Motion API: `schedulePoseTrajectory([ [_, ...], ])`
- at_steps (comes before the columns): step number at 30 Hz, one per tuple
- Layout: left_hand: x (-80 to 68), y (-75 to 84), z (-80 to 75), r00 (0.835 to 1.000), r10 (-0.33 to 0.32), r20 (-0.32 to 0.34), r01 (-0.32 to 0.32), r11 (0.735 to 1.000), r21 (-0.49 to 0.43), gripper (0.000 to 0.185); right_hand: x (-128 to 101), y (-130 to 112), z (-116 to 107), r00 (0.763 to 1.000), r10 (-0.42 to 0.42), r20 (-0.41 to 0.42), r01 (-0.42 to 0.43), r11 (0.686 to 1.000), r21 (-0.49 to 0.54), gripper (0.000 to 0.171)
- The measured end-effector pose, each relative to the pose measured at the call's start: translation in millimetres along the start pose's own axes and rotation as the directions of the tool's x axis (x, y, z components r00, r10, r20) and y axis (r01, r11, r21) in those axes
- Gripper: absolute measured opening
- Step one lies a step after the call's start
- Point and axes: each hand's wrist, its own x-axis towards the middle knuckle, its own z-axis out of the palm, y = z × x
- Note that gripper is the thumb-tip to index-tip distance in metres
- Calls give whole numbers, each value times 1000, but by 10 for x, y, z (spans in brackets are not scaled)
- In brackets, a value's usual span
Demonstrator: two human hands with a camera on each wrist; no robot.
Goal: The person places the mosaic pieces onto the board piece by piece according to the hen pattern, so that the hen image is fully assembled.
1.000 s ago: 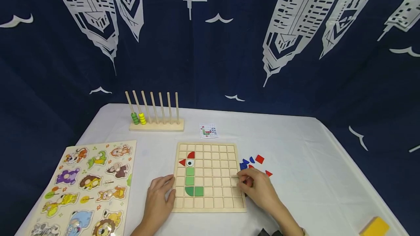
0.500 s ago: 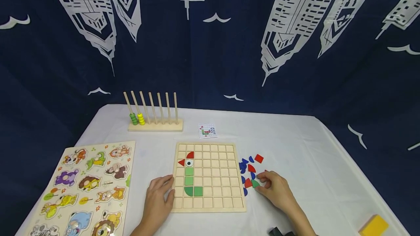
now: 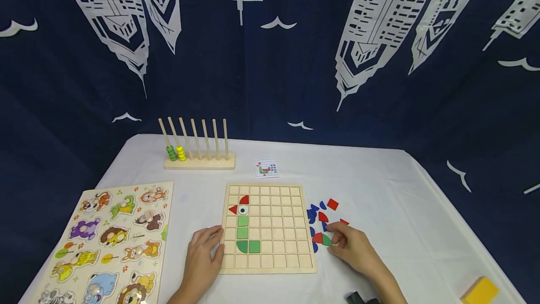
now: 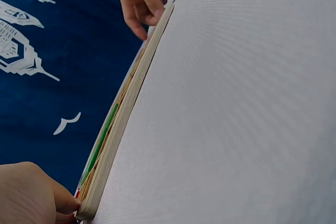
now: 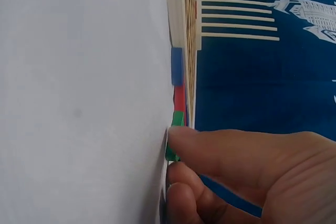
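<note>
A wooden grid board lies flat, with red, green and eye pieces forming a bird's head, neck and part of a body. My left hand rests beside its left edge, fingertips touching the rim; the left wrist view shows fingertips at the board's corner. Right of the board, my right hand pinches a green quarter-circle piece between thumb and index finger. In the right wrist view the thumb presses on that green piece. A red piece touches it on the left, and a blue piece lies by the index fingertip.
Loose blue pieces and a red square lie right of the board. A small pattern card sits behind it. An abacus stands at back left, an animal puzzle at left, a yellow block at front right.
My right hand has moved from the board's right edge out to the loose pieces, uncovering them. The green and red pieces have shifted slightly toward me. My left hand stays put.
</note>
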Motion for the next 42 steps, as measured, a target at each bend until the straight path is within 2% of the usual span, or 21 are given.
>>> schedulePoseTrajectory([
  [5, 0, 2, -1, 1000, 10, -6, -10, 1000, 5, 33, -2, 51, 7, 993, -116, 37, 114, 993, 36, 38],
  [9, 1, -3, 1, 1000, 11, -10, -11, 1000, 4, 33, 0, 43, 27, 995, -91, 33, 90, 996, 30, 30],
  [17, -3, -4, 6, 1000, 11, -17, -11, 1000, 3, 33, -5, 10, 43, 999, -7, -52, 6, 1000, -13, 21],
  [30, -1, 25, -19, 1000, -11, 12, 11, 1000, 1, 33, 48, 5, 159, 991, -29, -133, 19, 996, -82, 21],
  [36, -1, 26, -19, 1000, -16, 17, 16, 1000, 9, 33, 57, 15, 178, 989, -78, -128, 67, 994, -86, 32],
  [42, 1, 20, -11, 1000, -2, 4, 2, 1000, 5, 33, 59, 18, 182, 985, -104, -139, 96, 993, -64, 28],
])
